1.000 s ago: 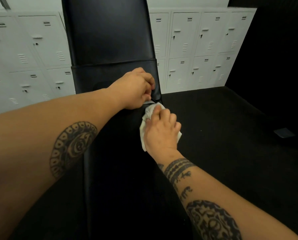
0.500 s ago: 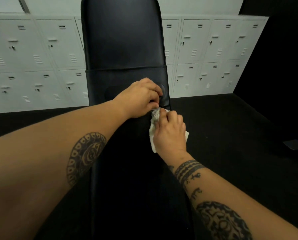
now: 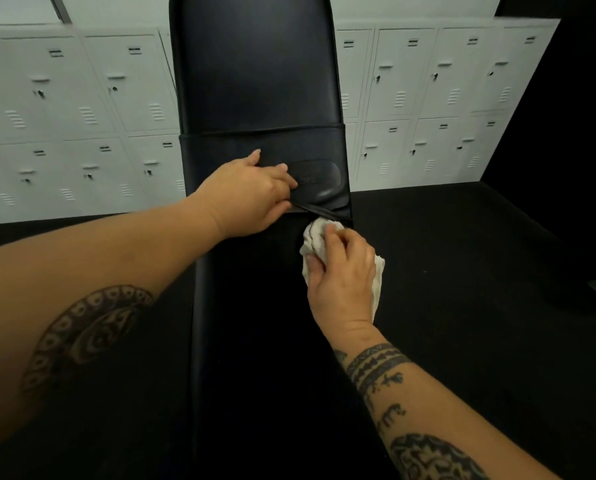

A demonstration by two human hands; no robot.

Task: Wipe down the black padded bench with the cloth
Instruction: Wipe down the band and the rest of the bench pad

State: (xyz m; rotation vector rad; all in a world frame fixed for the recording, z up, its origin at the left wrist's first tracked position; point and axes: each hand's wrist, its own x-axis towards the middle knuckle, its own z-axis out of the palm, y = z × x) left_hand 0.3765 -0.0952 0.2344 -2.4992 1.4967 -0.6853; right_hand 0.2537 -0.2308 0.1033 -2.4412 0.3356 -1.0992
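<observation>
Right fingers (image 3: 331,233) curled over a bunched white cloth (image 3: 312,237), thumb on its left side, so the right hand (image 3: 345,275) grips the cloth and presses it down on the black padded bench (image 3: 255,341). Cloth sits just right of frame centre, at the seam where the seat pad meets the back pad (image 3: 255,64). It is crumpled, with dark smudged lines on its upper folds, and a tail of it shows past the right of the hand.

Left fingers (image 3: 282,174) are bent and pinch the lower edge of a band (image 3: 327,147) that wraps the back pad. That edge is lifted, the thumb is spread up onto the band, and the left hand (image 3: 248,195) is just up-left of the cloth, not touching it. A glossy oval patch (image 3: 315,176) sits on the band just right of those fingers.

Bench is smooth, shiny black, and runs from top centre to bottom centre. Its seat edges are hard to tell from the dark floor (image 3: 462,271); the cloth is near the right edge. Seat pad goes on down between both forearms. White lockers (image 3: 81,116) fill the upper left and upper right.
</observation>
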